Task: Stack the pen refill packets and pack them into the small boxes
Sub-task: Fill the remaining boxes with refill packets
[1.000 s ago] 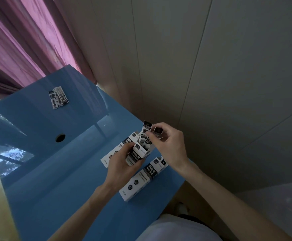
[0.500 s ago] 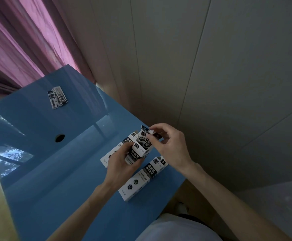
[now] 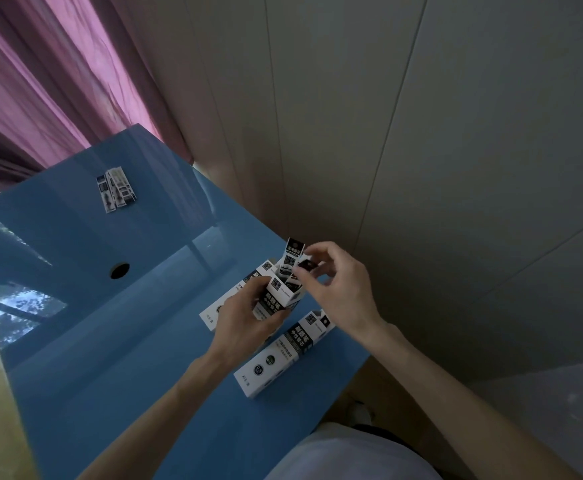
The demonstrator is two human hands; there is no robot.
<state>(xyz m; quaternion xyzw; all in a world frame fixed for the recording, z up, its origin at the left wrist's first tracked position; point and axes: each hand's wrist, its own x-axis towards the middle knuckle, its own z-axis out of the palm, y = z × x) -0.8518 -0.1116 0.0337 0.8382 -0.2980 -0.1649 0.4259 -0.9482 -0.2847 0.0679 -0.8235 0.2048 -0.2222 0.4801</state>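
My left hand point(image 3: 248, 317) grips the open box point(image 3: 278, 299), mouth tilted toward upper right; my right hand point(image 3: 338, 289) pinches its flap point(image 3: 306, 265) above the protruding packets point(image 3: 292, 254).

The lying box point(image 3: 283, 355) at five o'clock on the desk point(image 3: 75, 358) bears "0.5" in a dark circle near its closer end. Its large white characters, and those on the held box point(image 3: 278, 299), are too blurred to read.

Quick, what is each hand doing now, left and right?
Left hand: holds the small box upright.
Right hand: pinches the box's top flap.
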